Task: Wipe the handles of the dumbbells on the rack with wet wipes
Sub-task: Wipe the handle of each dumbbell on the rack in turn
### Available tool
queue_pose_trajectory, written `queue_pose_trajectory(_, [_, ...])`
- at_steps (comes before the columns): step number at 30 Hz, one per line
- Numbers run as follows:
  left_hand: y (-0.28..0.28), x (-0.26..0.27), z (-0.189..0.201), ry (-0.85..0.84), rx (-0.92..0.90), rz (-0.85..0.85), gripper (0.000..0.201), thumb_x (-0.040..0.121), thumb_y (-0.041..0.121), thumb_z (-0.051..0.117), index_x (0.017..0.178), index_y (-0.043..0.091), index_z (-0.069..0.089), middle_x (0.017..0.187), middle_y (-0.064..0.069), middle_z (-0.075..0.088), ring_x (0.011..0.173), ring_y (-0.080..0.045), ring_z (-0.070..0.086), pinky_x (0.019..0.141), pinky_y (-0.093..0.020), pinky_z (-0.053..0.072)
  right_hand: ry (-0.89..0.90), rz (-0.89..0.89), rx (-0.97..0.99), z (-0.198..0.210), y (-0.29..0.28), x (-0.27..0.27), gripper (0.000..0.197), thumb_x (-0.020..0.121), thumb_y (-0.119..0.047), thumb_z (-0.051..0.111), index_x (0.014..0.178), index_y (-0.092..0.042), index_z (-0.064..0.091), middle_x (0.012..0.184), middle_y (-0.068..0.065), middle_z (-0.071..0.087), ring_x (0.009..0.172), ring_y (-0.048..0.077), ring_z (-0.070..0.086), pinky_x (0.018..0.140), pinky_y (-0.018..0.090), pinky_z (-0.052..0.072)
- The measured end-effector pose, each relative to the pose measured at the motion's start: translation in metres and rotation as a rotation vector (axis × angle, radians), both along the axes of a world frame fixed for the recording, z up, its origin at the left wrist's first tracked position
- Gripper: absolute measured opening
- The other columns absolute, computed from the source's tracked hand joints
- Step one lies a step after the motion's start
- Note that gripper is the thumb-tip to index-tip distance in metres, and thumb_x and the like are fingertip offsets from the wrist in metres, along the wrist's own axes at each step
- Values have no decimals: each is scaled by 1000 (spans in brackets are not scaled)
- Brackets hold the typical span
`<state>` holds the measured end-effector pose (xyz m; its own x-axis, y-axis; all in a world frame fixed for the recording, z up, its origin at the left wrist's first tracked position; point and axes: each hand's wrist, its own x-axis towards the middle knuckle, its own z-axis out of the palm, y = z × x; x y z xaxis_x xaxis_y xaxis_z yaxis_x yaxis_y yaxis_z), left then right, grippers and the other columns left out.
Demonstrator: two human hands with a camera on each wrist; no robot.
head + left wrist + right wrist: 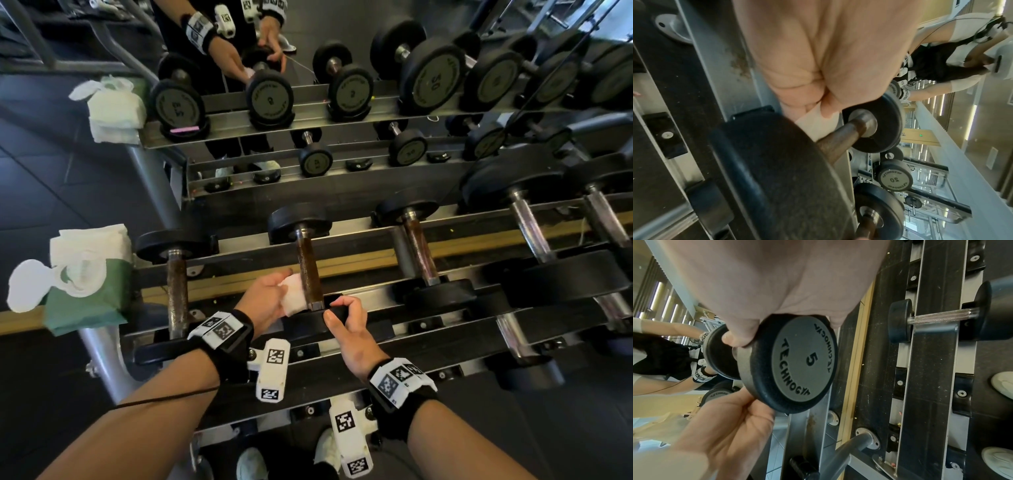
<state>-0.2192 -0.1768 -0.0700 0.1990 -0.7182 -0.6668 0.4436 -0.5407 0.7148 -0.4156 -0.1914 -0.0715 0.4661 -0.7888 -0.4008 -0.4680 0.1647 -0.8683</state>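
A small black dumbbell marked 5 (797, 363) lies on the top rack rail, second from the left, with a rusty brown handle (310, 270). My left hand (270, 298) pinches a folded white wet wipe (293, 298) and holds it against the left side of that handle near its near end. In the left wrist view the wipe (816, 126) shows beside the handle (840, 139). My right hand (346, 320) grips the rim of the dumbbell's near head (308, 325); fingers (737, 335) curl over its edge.
A green pack of wet wipes (85, 291) with its lid flipped open sits at the rack's left end. Another rusty dumbbell (177, 291) lies to the left, larger dumbbells (419, 253) to the right. A mirror behind reflects the rack and me.
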Motion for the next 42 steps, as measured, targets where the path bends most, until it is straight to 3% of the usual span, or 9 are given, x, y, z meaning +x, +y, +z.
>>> queue_pose_trajectory(4, [0, 8, 0, -4, -45, 107, 48, 105, 5, 34, 150, 21, 37, 130, -7, 54, 106, -21, 61, 76, -37, 57, -1, -5, 10, -4, -1, 0, 18, 98, -36, 53, 108, -40, 39, 124, -7, 33, 105, 2, 45, 77, 9, 36])
queue_pose_trajectory(10, [-31, -7, 7, -155, -140, 86, 45, 104, 10, 39, 145, 29, 45, 139, -9, 55, 120, -25, 57, 108, -51, 44, 20, -11, 8, -2, -2, 1, 18, 98, -34, 54, 107, -38, 39, 125, -5, 34, 105, -1, 43, 78, 8, 33])
queue_pose_trajectory(17, [-8, -9, 0, -289, -211, -73, 50, 105, 14, 37, 147, 41, 38, 133, -3, 57, 115, -18, 61, 100, -43, 51, 38, -3, 14, 3, -2, 1, 23, 99, -35, 53, 116, -35, 38, 129, -2, 33, 105, 1, 43, 78, 9, 33])
queue_pose_trajectory(21, [2, -1, 12, -365, -209, -240, 47, 105, 17, 40, 127, 59, 46, 133, 2, 53, 121, -19, 55, 107, -47, 44, 43, -23, 21, 6, -1, 3, 21, 98, -37, 53, 114, -37, 39, 128, -1, 36, 103, 4, 45, 78, 12, 35])
queue_pose_trajectory(24, [11, 0, 20, -441, -208, -382, 46, 105, 15, 40, 141, 43, 42, 137, -1, 51, 123, -19, 54, 108, -42, 44, 62, -24, 18, 8, -1, 4, 22, 98, -40, 53, 115, -36, 39, 128, 0, 37, 107, 12, 46, 78, 16, 36])
queue_pose_trajectory(27, [20, -1, 29, -552, -157, -480, 45, 105, 16, 39, 147, 35, 41, 135, -3, 53, 106, -7, 56, 86, -22, 45, 78, -42, 32, 12, -1, 6, 23, 97, -40, 53, 116, -33, 40, 128, 2, 39, 109, 14, 45, 83, 22, 36])
queue_pose_trajectory(33, [40, -1, 45, -769, -150, -651, 50, 106, 12, 36, 155, 21, 28, 159, -6, 34, 145, -21, 32, 119, -36, 23, 103, -32, 24, 23, -2, 6, 26, 98, -35, 56, 119, -28, 43, 128, 5, 47, 112, 18, 49, 92, 29, 36])
queue_pose_trajectory(39, [47, -9, 56, -661, -186, -500, 50, 104, 8, 37, 151, 26, 36, 157, -4, 35, 144, -22, 33, 120, -39, 25, 83, 16, 81, 39, -4, -16, 44, 101, -16, 51, 143, -21, 39, 146, 6, 46, 135, 22, 43, 117, 41, 31])
queue_pose_trajectory(42, [37, -15, 70, -526, -230, -280, 46, 99, 5, 41, 139, 24, 51, 139, -12, 53, 116, -21, 56, 90, -30, 51, 53, 39, 91, 50, -13, -26, 44, 101, -3, 48, 143, -10, 38, 151, 14, 41, 141, 24, 38, 118, 41, 30])
